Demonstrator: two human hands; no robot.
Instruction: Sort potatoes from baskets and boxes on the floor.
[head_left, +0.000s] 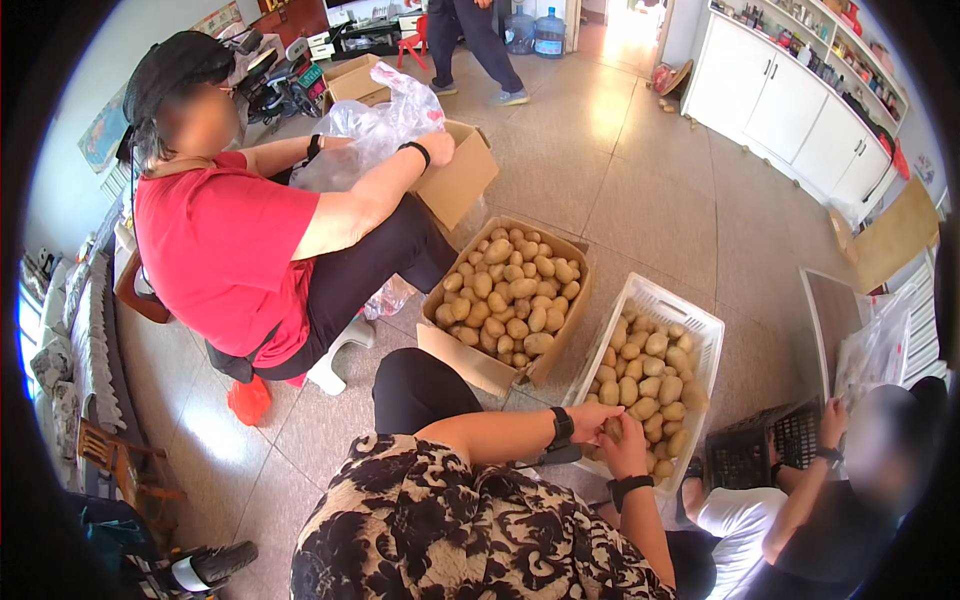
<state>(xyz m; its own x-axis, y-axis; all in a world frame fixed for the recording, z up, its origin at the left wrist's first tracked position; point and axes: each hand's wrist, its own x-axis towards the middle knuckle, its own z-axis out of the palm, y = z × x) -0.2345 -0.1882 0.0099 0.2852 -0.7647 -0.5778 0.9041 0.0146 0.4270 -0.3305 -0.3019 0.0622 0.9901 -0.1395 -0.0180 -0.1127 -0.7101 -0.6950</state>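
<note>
A small brown oval piece of produce (613, 428), a kiwifruit or small potato, sits between the fingertips of my two hands. My left hand (592, 421) grips it from the left, and my right hand (628, 450) has its fingers on it from the right. Both hands are above the near end of a white plastic crate (706, 319) heaped with similar brown oval produce (649, 388). To the left of the crate stands an open cardboard box (583, 300), filled with more of the same produce (514, 289).
At the left, a seated person in a red top (225, 247) handles a clear plastic bag (352, 142) over another cardboard box (459, 176). Another person (832, 517) sits at the lower right, beside black plastic crates (750, 442). Someone's legs (476, 45) stand farther back.
</note>
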